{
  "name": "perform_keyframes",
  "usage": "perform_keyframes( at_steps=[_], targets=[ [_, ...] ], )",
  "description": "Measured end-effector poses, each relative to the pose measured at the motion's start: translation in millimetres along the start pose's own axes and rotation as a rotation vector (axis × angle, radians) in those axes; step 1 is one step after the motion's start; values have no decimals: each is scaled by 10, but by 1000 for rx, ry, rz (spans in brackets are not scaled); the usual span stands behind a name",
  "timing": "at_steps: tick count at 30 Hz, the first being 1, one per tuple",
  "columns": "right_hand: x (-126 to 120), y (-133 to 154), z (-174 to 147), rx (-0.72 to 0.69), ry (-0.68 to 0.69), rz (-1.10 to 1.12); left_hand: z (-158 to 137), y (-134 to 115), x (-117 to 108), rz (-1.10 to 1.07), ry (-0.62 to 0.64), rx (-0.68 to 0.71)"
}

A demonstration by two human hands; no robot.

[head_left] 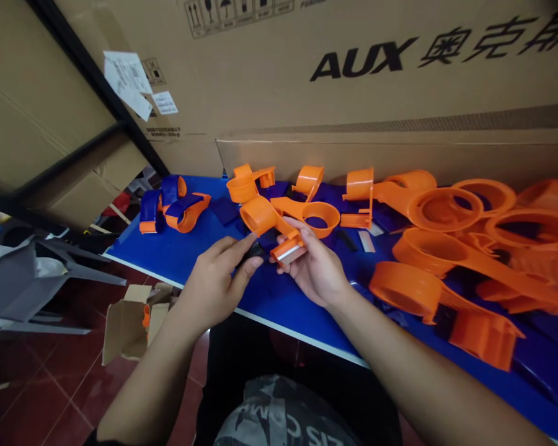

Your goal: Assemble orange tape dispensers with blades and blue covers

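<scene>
My right hand is closed around the handle end of an orange tape dispenser. Its ring points away from me to the left, and a serrated metal blade shows at the near end. My left hand pinches a small black piece between thumb and fingers, just left of the blade end. Part of that piece is hidden by the fingers. Beyond my right hand lies another orange dispenser. A loose flat metal blade and a black piece lie on the blue table.
Several orange dispensers are piled at the right. Orange dispensers with blue bands sit at the far left. A large carton stands behind the table. An open cardboard box and a grey stool are at the lower left.
</scene>
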State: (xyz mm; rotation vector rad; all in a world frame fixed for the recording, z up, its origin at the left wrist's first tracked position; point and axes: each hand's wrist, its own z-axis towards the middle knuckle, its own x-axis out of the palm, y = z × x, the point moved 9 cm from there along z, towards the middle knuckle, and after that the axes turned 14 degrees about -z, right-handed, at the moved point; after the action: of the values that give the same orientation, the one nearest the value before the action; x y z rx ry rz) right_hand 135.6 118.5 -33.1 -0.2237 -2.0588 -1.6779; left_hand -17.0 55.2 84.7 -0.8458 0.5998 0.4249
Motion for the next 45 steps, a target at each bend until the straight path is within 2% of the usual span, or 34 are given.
perform_keyframes(
  at_steps=[5, 10, 19, 25, 27, 35, 45],
  targets=[
    [27, -28, -21, -16, -11, -34, -42, -28, 191, -5, -124, -22],
    [-2, -90, -12, -34, -39, -90, 19, -21, 421, 6, -103, -54],
    [-40, -170, -9, -44, -41, -115, 46, 163, 613, -75, -123, -115],
    [-86, -154, 3, -107, -73, -215, -44, 253, 604, -178, -330, -220],
    [-97, -169, 14, -113, -72, -225, -65, 281, 605, -186, -356, -257],
    [-76, -163, 33, -166, -37, -302, -99, 495, 636, -314, -316, -462],
    [-62, -163, 39, -140, -18, -260, -152, 522, 656, -359, -309, -465]
  ],
)
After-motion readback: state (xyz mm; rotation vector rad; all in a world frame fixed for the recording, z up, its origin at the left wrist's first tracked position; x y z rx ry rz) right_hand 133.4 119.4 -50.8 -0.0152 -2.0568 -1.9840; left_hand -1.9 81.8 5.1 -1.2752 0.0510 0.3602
